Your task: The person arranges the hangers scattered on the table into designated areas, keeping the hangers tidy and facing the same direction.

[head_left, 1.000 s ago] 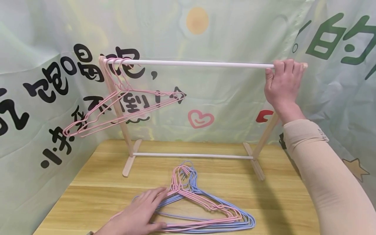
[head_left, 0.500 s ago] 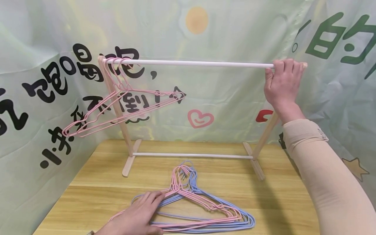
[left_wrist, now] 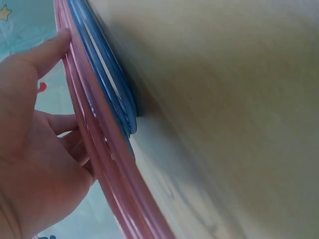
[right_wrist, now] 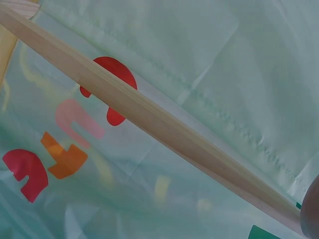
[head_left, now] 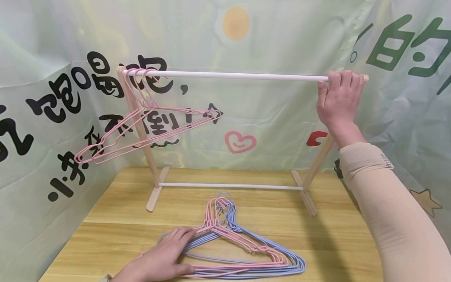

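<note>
A pile of wire clothes hangers lies on the table, with pink hangers (head_left: 243, 239) on top of blue hangers (head_left: 297, 264). My left hand (head_left: 160, 256) grips the left part of the pink hangers, thumb near the lower bar and fingers over the sloping shoulder. In the left wrist view the thumb (left_wrist: 52, 50) touches pink wires, which partly hide the curled fingers. My right hand (head_left: 341, 100) holds the right end of the upper bar of a clothes rack (head_left: 246, 75). Several pink hangers (head_left: 151, 105) hang at the rack's left end.
The rack's wooden feet (head_left: 157, 196) stand on the wooden table (head_left: 105, 235) behind the pile, joined by a lower white bar (head_left: 229, 186). In the right wrist view a wooden upright (right_wrist: 149, 114) slants across. Printed cloth (head_left: 282, 39) hangs behind and at both sides.
My left hand has slid slightly left along the pile, and the top pink hangers have shifted slightly left with it. The right hand and the hung hangers stay put.
</note>
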The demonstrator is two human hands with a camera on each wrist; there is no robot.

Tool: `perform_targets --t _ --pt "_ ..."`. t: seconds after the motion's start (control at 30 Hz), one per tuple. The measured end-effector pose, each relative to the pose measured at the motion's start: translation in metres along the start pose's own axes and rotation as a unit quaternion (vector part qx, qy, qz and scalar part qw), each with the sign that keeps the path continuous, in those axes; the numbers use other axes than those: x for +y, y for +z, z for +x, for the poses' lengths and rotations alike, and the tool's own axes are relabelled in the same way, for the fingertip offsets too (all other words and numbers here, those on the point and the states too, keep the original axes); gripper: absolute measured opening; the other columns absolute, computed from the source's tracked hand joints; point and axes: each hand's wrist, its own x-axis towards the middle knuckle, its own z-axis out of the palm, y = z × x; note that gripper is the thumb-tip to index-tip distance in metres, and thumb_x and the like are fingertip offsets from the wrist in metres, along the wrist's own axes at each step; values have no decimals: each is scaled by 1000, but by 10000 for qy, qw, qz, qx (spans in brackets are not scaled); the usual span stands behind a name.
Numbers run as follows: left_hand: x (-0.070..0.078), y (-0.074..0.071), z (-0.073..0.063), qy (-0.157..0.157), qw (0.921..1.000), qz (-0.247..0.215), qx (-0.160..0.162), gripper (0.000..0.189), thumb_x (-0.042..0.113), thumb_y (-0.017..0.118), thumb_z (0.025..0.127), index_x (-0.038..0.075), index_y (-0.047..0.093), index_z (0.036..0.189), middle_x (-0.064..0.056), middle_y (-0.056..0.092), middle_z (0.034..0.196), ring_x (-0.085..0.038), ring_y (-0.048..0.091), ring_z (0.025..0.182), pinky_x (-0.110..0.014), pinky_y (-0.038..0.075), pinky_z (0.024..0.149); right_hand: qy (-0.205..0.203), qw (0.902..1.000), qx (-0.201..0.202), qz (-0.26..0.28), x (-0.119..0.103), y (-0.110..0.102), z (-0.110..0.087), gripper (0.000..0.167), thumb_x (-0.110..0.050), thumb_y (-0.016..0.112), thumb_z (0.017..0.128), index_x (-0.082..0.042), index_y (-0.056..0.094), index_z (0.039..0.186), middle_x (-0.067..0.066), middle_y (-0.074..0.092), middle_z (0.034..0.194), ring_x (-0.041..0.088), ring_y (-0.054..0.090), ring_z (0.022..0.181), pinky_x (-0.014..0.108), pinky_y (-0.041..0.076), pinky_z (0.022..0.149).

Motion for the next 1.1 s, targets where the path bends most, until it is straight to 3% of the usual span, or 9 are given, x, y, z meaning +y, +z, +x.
perform_targets --t 0.17,0.5,0.9,1.1 --pt "-2 1 1 -78 9994 -307 122 92 65 68 91 9 39 158 0 43 154 -27 45 139 -59 45 106 -1 10000 -11 -11 0 0 0 55 -51 28 110 -1 46 123 26 42 116 47 36 115 59 10 121" --pt "0 0 9 -294 9957 -398 779 84 41 94 67 7 57 135 1 55 133 -21 55 119 -52 50 100 7 10000 -17 4 -1 0 0 56 -52 27 111 0 46 124 26 42 116 47 36 115 59 10 121" --pt "2 3 10 -420 9924 -508 1034 81 32 98 60 9 54 125 5 46 123 -18 50 114 -42 50 95 -24 9999 97 14 0 1 0 55 -51 28 111 0 46 124 26 43 116 48 37 114 59 10 121" --pt "4 5 7 -287 9918 -298 1212 87 34 97 61 8 51 129 5 48 121 -16 49 114 -42 49 96 -26 10000 79 19 0 2 -1 56 -51 28 111 0 46 124 27 43 116 48 37 115 59 11 120"
